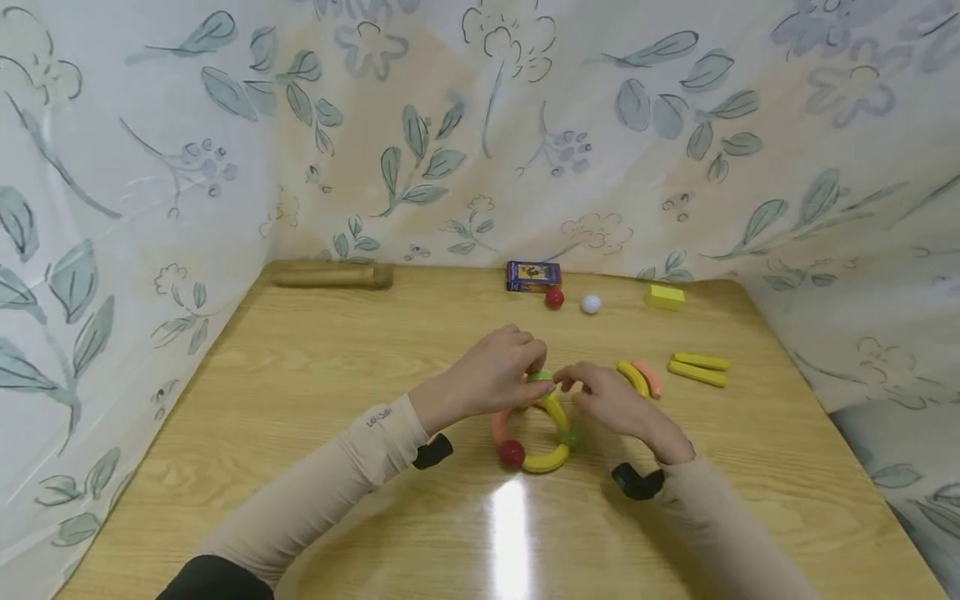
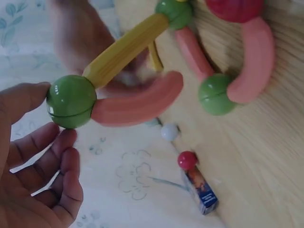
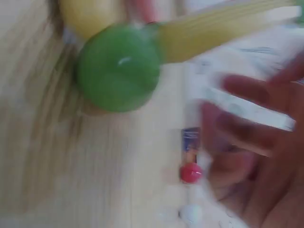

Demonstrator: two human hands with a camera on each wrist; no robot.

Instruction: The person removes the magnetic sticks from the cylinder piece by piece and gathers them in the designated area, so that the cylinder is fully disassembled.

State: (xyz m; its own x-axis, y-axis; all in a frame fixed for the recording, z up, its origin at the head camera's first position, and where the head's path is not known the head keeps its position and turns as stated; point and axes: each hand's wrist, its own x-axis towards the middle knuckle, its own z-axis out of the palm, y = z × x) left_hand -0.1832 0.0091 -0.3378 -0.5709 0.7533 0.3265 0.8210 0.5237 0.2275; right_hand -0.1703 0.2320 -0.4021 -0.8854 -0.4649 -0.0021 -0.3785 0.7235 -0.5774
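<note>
A ring of magnetic rods and balls (image 1: 546, 433) lies mid-table: a red ball (image 1: 512, 452), yellow curved pieces (image 1: 546, 461) and green balls. My left hand (image 1: 495, 371) pinches the top green ball (image 2: 71, 101) between thumb and forefinger and holds it off the table. A yellow rod (image 2: 126, 50) and a pink curved piece (image 2: 137, 102) hang from that ball. My right hand (image 1: 611, 400) hovers just right of it, its blurred fingers (image 3: 256, 137) loosely spread beside the yellow rod (image 3: 213, 28), and no grip shows. A second green ball (image 3: 118, 66) rests on the wood.
At the back of the table (image 1: 300, 400) lie a blue box (image 1: 533, 276), a red ball (image 1: 554, 298), a white ball (image 1: 591, 304) and a yellow block (image 1: 665, 297). Loose yellow rods (image 1: 699, 368) and curved pieces (image 1: 641, 377) sit at right. A wooden cylinder (image 1: 333, 276) lies back left. Floral cloth surrounds the table.
</note>
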